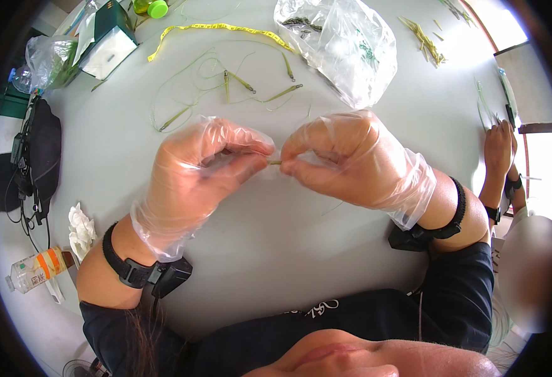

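My left hand [191, 166] and my right hand [351, 157] both wear clear plastic gloves and face each other over the grey table. Thumb and forefinger of each are pinched together on one thin olive-green piece [275, 163]. Only a short bit of it shows between the fingertips; the rest is hidden. Beyond my hands lie several slender green pieces [283, 93] with small dark metal ends, among them one [174, 119] beside my left hand. Fine green line [191, 70] curls loosely around them.
A yellow tape measure [222, 26] and a clear plastic bag [345, 50] lie at the far side. Dried strips [425, 43] are at far right. On the left are a dark box [109, 44], black bag [40, 151], tissue [81, 229] and bottle [37, 269]. Another person's hands [501, 147] work at right.
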### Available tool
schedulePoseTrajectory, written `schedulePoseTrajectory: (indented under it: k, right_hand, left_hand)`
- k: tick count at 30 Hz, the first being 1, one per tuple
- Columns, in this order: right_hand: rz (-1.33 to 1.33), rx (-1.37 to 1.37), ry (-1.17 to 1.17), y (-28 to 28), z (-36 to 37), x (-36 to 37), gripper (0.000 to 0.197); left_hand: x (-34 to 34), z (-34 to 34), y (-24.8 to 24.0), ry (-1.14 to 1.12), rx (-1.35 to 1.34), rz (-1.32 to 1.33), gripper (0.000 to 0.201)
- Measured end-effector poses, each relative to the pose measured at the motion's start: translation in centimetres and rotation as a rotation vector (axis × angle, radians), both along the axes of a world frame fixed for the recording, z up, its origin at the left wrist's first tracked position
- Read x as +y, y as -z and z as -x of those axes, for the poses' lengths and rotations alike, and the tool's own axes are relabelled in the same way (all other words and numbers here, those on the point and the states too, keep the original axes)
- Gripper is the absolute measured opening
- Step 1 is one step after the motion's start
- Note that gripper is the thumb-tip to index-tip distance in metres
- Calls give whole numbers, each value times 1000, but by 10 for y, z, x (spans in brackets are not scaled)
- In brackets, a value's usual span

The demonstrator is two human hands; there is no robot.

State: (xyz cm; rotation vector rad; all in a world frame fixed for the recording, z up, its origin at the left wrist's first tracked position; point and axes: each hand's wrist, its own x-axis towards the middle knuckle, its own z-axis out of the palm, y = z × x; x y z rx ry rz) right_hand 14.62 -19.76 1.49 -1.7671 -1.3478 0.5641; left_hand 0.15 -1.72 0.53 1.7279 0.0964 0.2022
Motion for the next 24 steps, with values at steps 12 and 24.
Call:
schedulePoseTrajectory:
  k: [12,24]
  right_hand:
    - [177,72,36,-19,0,1,12]
    - [115,26,31,-9,1,1,12]
  left_hand:
    - [0,-1,-4,-68,70,190,16]
    - [0,0,-5,-20,152,214,14]
